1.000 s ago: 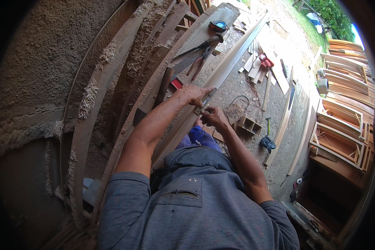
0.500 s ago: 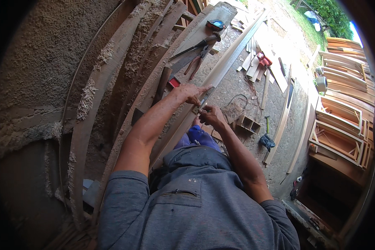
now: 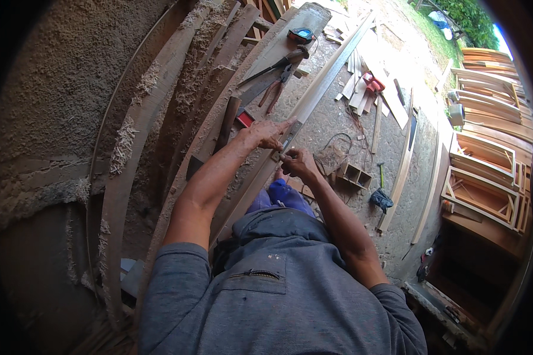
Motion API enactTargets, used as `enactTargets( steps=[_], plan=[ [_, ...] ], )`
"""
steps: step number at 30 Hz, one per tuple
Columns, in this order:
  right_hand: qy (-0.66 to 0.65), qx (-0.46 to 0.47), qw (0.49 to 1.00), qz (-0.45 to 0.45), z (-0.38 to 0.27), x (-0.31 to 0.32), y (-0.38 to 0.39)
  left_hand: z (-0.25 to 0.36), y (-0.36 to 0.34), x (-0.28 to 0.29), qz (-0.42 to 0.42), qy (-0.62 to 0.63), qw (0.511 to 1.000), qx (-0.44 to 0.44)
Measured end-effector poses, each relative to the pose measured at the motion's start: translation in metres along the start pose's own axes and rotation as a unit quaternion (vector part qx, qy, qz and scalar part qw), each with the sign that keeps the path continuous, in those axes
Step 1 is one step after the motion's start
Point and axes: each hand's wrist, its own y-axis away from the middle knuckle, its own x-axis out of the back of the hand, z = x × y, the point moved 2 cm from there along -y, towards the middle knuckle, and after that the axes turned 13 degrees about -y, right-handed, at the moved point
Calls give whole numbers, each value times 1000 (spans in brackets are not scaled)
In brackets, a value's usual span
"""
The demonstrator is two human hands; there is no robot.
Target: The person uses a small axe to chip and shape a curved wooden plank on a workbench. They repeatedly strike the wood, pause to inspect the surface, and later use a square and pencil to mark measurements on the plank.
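A long pale wooden board (image 3: 317, 94) runs away from my body toward the upper right. My left hand (image 3: 265, 134) rests on it with the index finger stretched along the wood and the thumb apart. Just below that hand, a narrow silvery piece (image 3: 288, 141) lies along the board. Beside it is a small squarish piece (image 3: 276, 156), whose kind I cannot make out. My right hand (image 3: 299, 164) is closed in a pinch at the board's right edge, its fingertips by the squarish piece. What sits between those fingertips is hidden.
Left of the board, a plank bears pliers (image 3: 274, 94), a hammer (image 3: 291, 57), a tape measure (image 3: 301, 36) and a red-and-dark block (image 3: 245, 118). On the floor are a hollow block (image 3: 353, 176), a red tool (image 3: 373, 83) and wood strips. Wooden frames (image 3: 482, 192) stack at right.
Both hands stay at nearly the same place on the board; the right hand has shifted slightly left. The whole view has tilted a little.
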Motion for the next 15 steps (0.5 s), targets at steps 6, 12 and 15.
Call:
enactTargets(
  steps=[6, 12, 15],
  plan=[
    [-15, -12, 1000, 9, 17, 4, -11, 13, 28, -35, 87, 302, 946, 74],
    [-51, -26, 998, 2, 33, -1, -22, 1, 26, -83, 155, 386, 905, 86],
    [-64, -25, 998, 8, 33, 5, -19, 18, 35, -60, 162, 320, 928, 104]
  ],
)
